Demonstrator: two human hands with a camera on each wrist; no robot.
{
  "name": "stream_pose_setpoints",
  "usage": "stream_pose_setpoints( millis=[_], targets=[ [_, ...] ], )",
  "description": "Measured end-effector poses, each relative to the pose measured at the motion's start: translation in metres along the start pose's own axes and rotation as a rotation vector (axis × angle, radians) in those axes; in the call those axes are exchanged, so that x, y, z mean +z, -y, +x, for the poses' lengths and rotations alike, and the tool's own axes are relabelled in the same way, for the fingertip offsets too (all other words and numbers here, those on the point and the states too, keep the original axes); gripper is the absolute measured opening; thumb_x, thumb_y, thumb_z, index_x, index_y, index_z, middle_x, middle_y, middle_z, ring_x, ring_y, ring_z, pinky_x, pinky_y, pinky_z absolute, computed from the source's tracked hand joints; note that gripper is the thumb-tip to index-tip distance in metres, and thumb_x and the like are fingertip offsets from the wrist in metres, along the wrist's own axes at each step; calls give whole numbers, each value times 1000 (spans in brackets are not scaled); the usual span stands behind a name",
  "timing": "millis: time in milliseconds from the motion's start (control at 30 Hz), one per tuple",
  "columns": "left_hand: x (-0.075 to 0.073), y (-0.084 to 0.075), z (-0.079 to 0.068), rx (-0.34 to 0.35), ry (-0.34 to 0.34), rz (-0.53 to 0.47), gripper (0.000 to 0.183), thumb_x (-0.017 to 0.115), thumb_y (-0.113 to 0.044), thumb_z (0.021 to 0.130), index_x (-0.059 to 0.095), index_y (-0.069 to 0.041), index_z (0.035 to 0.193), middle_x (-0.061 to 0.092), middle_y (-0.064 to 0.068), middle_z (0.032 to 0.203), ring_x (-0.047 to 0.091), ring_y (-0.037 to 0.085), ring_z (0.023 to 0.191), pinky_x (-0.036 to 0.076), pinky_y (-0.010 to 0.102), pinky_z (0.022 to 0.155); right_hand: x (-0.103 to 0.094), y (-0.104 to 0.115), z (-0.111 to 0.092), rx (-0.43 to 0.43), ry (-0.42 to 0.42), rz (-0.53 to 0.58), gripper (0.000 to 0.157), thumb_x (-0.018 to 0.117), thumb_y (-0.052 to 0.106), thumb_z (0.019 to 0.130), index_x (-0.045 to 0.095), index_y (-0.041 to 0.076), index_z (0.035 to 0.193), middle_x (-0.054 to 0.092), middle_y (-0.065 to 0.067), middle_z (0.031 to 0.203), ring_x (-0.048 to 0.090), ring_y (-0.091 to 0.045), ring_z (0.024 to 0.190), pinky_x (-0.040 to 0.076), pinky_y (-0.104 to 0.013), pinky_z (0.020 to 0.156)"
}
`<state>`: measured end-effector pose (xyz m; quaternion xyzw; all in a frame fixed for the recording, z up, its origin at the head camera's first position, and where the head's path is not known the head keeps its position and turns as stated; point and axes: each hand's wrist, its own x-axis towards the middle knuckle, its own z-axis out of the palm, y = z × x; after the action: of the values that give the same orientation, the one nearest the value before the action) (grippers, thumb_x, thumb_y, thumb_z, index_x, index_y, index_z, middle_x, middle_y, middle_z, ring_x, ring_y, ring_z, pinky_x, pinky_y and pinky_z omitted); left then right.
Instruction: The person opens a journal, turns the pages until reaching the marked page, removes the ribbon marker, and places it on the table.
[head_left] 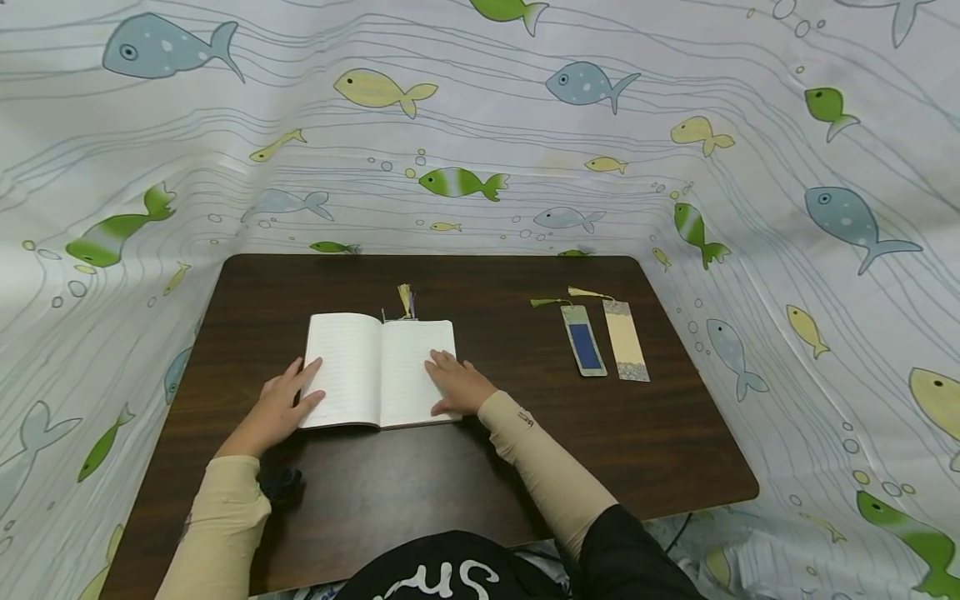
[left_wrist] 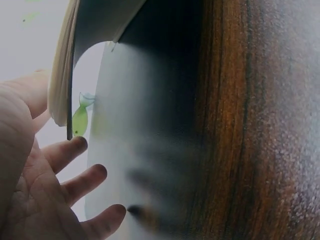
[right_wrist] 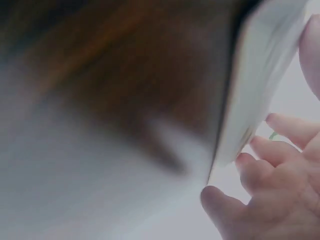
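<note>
An open notebook (head_left: 343, 371) with lined pages lies on the dark wooden table, its spine running away from me. My left hand (head_left: 281, 406) rests at its left edge, thumb over the page and fingers spread. In the left wrist view, several fingertips (left_wrist: 85, 180) extend past the cover's edge. On the right page rests my right hand (head_left: 459, 385), its fingers extended. The right wrist view shows its fingers (right_wrist: 285, 150) along the page edge. Yellow and purple tassels (head_left: 406, 302) stick out behind the notebook; whatever they hang from is hidden.
To the right lie two tasselled bookmarks: one with a blue panel (head_left: 586, 346) and a cream one (head_left: 624, 337). A fish-print sheet (head_left: 480, 133) surrounds the table (head_left: 517, 467). Beside my left wrist is a small black object (head_left: 282, 485).
</note>
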<state>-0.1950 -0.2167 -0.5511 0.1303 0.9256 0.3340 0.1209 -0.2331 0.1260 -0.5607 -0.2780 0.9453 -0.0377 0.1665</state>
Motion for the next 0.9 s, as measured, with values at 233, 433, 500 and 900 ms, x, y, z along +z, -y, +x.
stream_pose_setpoints(
  millis=[233,433,500,900],
  targets=[
    [0,3,-1,-9,-1,12,75,51,-45,106,21,-7,162,8,40,160,12,67,140,20,84,99,-6,-8,-12,62,41,45,105,72,55,86,17,8,163,6,-7,171,6,-22,156,24,-53,121],
    [1,2,0,-29,2,31,77,53,-48,104,22,-7,162,8,39,161,12,66,140,21,84,100,-7,-7,-14,62,20,-7,104,72,56,85,21,7,162,10,-7,171,10,-24,156,25,-55,120],
    [1,1,0,-34,2,35,77,53,-48,104,22,-7,162,8,39,161,12,66,140,21,84,100,-6,-7,-14,65,6,-32,103,71,57,85,23,7,162,13,-7,170,13,-25,156,25,-56,119],
    [1,-1,1,-33,-2,47,76,55,-44,104,25,-4,160,10,40,160,14,65,139,21,83,101,3,-6,-10,94,-246,-239,107,70,69,78,37,3,156,36,-11,162,36,-26,148,35,-57,114]
  ],
)
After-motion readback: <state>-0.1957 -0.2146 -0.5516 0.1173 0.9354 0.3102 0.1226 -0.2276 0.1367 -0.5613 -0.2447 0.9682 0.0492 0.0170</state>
